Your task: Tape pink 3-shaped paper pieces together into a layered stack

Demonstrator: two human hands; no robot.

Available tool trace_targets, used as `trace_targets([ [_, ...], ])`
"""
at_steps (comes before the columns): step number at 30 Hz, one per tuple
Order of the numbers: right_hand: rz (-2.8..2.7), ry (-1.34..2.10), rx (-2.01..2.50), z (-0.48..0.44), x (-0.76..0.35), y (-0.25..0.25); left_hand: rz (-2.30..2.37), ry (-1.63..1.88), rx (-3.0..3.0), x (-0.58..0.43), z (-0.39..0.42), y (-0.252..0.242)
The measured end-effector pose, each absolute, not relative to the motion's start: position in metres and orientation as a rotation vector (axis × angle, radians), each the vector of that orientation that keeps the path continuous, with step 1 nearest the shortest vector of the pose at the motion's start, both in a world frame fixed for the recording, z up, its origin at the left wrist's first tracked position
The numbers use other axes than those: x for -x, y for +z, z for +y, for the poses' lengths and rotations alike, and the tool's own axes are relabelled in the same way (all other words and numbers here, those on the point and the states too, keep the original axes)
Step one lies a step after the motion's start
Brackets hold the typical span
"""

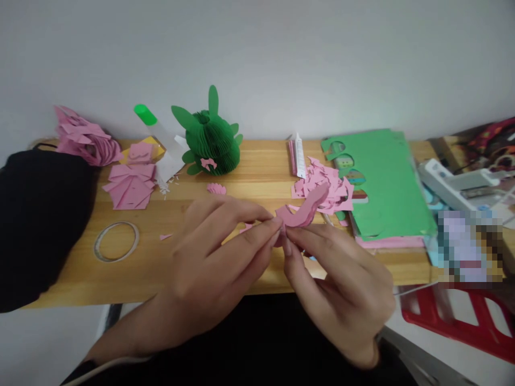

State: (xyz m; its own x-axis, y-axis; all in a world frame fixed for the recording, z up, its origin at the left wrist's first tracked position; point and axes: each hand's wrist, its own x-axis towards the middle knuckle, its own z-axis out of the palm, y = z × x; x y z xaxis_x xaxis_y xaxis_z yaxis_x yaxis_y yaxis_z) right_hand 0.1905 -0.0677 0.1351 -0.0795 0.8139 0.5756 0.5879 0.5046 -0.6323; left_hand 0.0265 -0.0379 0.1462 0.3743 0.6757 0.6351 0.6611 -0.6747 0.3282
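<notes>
Both my hands meet over the middle of the wooden desk [257, 171] and pinch a curved pink paper cutout [302, 210]. My left hand [209, 262] has its fingertips closed on the cutout's lower end. My right hand [341, 289] pinches the same end from the right. The cutout's free end curls up and to the right, above a heap of pink paper scraps [322, 185].
A green honeycomb-paper figure with a pink bow [210, 139] stands at the back. Left of it lie pink paper stacks [131, 185], a green-capped glue stick [155, 128], a tape ring [116, 241] and a black bag [36, 220]. Green card sheets [386, 182] and a glue tube [300, 155] lie right.
</notes>
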Motion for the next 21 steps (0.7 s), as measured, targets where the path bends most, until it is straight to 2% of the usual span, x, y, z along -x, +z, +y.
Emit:
trace_targets([
  [21, -1.809, 0.308, 1.183, -0.0647, -0.1857, 0.1338, 1.278, 1.171, -2.819, -0.0172, -0.0398, 0.1492],
])
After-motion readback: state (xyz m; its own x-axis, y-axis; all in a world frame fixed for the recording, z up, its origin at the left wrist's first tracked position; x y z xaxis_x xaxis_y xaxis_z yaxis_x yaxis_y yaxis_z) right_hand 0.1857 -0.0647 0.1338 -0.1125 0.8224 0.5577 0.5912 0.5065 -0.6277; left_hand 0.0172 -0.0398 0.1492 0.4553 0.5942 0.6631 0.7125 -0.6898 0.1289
